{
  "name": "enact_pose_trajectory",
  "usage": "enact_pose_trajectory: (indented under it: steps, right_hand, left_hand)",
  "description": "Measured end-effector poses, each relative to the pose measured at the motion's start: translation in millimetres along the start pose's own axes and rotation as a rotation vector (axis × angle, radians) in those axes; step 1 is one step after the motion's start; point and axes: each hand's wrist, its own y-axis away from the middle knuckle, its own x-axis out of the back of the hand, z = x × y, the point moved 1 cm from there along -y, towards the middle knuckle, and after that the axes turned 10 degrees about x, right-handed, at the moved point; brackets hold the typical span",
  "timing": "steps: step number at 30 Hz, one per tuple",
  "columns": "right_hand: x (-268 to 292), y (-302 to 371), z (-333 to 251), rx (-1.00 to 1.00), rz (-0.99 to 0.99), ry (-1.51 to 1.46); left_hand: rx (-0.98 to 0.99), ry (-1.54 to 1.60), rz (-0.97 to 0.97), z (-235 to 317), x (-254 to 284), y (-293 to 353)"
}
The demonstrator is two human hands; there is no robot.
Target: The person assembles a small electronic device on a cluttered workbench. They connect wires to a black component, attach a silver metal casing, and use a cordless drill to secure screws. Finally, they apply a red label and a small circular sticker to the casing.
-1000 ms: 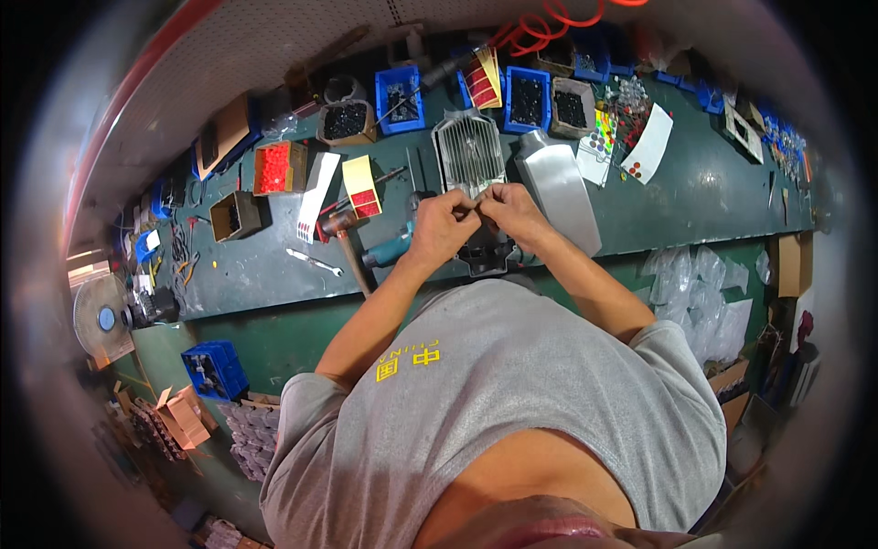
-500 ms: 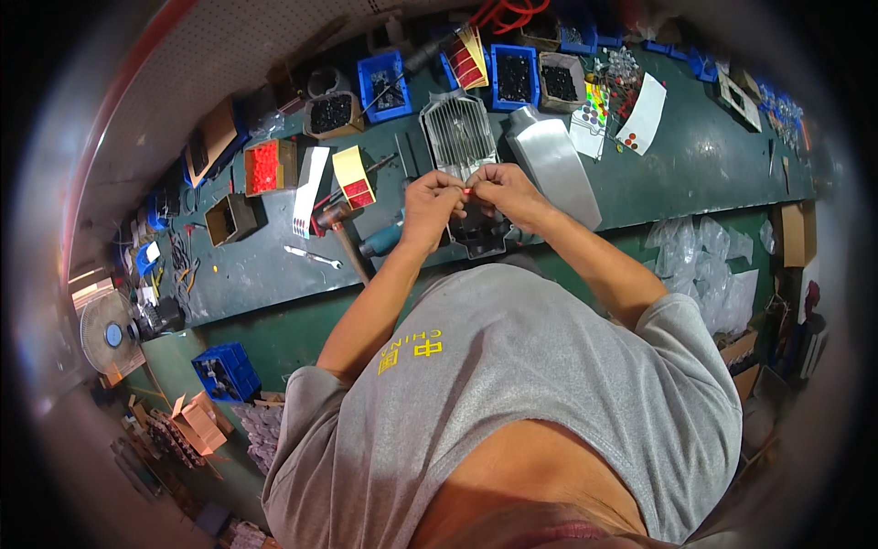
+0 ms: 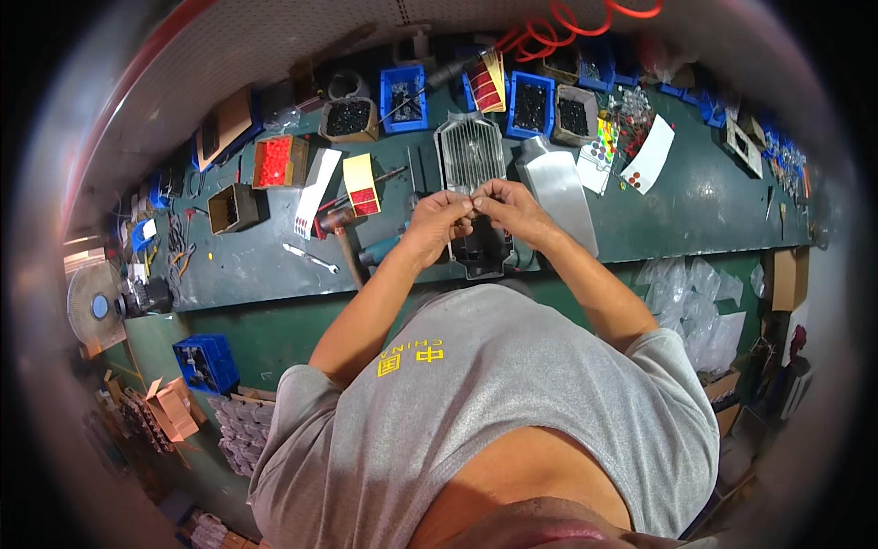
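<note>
My left hand (image 3: 437, 225) and my right hand (image 3: 514, 214) meet fingertip to fingertip, both pinched closed. Whatever small thing lies between them is hidden by the fingers. Beneath and beyond them lies a finned metal housing (image 3: 470, 151), its dark near part (image 3: 486, 254) showing below my wrists. A smooth silver cover (image 3: 565, 201) rests just right of it. Left of my left hand are a teal power tool (image 3: 377, 250), partly behind my forearm, and a hammer (image 3: 347, 242) with a wooden handle.
A wrench (image 3: 311, 258), a yellow sheet with red labels (image 3: 359, 174) and a white sticker sheet (image 3: 317, 192) lie to the left. Blue bins (image 3: 404, 98) and a box of red parts (image 3: 277, 161) stand further back. A red coiled hose (image 3: 567, 37) hangs at the far side.
The whole view has shifted, so the bench sits slightly lower in it. A small red thing showed between my fingertips before; now it is out of sight. Both hands stay pinched together.
</note>
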Motion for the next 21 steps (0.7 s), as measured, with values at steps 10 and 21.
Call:
enact_pose_trajectory:
  steps: [10, 21]
  right_hand:
    - [-9, -82, 31, 0.043, 0.252, -0.012]
    - [1, -142, 48, -0.062, 0.292, -0.058]
  left_hand:
    - [-0.341, -0.216, 0.345, 13, 38, -74]
    - [-0.373, -0.176, 0.498, 23, 68, -150]
